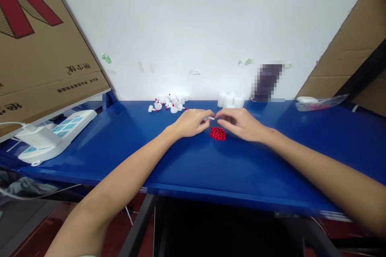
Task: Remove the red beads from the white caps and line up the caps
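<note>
My left hand point(193, 122) is closed on a white pointed nozzle cap point(209, 118), its narrow tip sticking out to the right. Close to that tip, my right hand point(238, 122) has its thumb and forefinger curled near each other; anything small between them is too hidden to make out. Just below the fingertips stands a tight cluster of small red caps point(218, 133) on the blue table point(211, 168). Behind my left hand lies a loose heap of white nozzle caps with red tips point(173, 103). White cylindrical pieces point(230, 99) stand grouped behind my right hand.
A white power strip point(64, 132) with a plugged-in adapter point(42, 134) lies at the left. Cardboard point(45, 48) leans beside it. A dark pixelated object point(267, 82) rests against the white wall. At the right back is a clear plastic bag point(322, 103).
</note>
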A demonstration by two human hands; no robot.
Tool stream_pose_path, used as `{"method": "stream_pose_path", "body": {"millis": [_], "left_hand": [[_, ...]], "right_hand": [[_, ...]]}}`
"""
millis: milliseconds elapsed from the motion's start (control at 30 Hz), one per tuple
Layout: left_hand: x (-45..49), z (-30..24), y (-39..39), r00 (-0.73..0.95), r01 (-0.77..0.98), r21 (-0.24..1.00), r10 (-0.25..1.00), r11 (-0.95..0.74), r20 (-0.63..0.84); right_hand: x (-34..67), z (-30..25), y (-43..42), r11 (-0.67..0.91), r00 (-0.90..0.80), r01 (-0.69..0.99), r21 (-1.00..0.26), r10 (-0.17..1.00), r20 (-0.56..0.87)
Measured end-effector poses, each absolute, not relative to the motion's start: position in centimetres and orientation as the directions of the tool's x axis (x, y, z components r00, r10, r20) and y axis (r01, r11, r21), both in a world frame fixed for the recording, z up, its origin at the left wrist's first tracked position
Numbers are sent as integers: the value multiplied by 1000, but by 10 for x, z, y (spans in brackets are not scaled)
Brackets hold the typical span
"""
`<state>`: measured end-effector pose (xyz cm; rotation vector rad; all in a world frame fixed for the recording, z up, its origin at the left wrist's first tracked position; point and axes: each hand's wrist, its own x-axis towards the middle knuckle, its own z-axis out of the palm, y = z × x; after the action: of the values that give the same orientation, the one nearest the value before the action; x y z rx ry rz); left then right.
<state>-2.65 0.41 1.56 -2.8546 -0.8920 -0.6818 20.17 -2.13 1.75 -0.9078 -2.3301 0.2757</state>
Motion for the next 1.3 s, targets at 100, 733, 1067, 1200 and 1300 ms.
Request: {"method": "stream_pose_path", "body": {"millis": [100,733,1067,1200,1300], "left_hand": [[-20,17,-3,752,519,35,476,-854,456],[-75,27,35,488,829,3,727,-559,483],[-83,19,40,300,953,-33,927,-301,226],[-76,19,38,341,938,-31,909,-344,238],[-73,19,36,358,932,-23,906,-363,225]], "right_hand": [[195,22,-30,767,-558,513,-386,639,529],[235,34,-1,445,-61,798,-406,731,680],[244,19,19,414,-88,797,-441,801,592],[242,17,20,427,-101,792,-437,797,596],[240,17,21,428,-100,798,-425,789,607]]}}
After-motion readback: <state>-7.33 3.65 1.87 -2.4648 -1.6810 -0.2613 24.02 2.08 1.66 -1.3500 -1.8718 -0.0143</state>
